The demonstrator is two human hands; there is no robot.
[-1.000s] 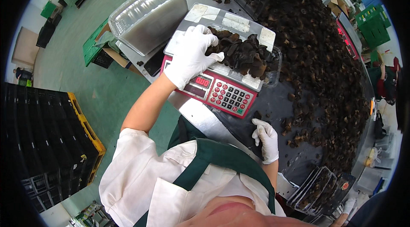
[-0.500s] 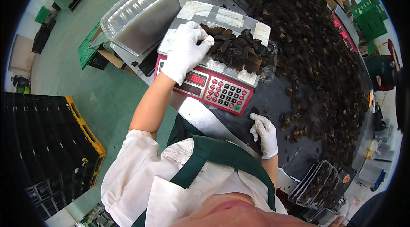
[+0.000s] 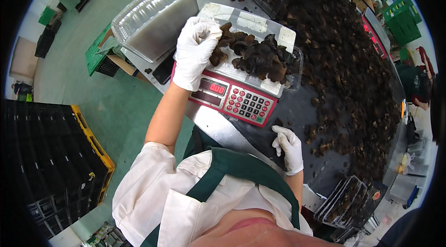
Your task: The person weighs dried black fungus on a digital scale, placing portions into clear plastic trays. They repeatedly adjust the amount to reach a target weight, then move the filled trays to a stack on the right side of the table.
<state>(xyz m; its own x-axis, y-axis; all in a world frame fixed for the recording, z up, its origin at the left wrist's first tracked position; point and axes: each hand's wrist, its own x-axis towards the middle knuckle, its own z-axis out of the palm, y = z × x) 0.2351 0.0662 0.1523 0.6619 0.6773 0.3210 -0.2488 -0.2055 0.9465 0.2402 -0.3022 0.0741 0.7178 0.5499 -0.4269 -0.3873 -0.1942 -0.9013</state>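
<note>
With the portion being weighed, the left hand [image 3: 195, 52] pinches dark mushroom pieces [image 3: 260, 56] in the clear tray [image 3: 288, 38] on the scale [image 3: 232, 98], while the right hand [image 3: 288, 147] rests loosely curled on the bench [image 3: 218, 131]; next, fine adjustment seems required.

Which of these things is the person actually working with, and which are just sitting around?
In use: left hand, mushrooms, clear tray, scale, right hand, mushroom heap.

Lying about: stack of empty trays, black crates, filled trays, green crates.
</note>
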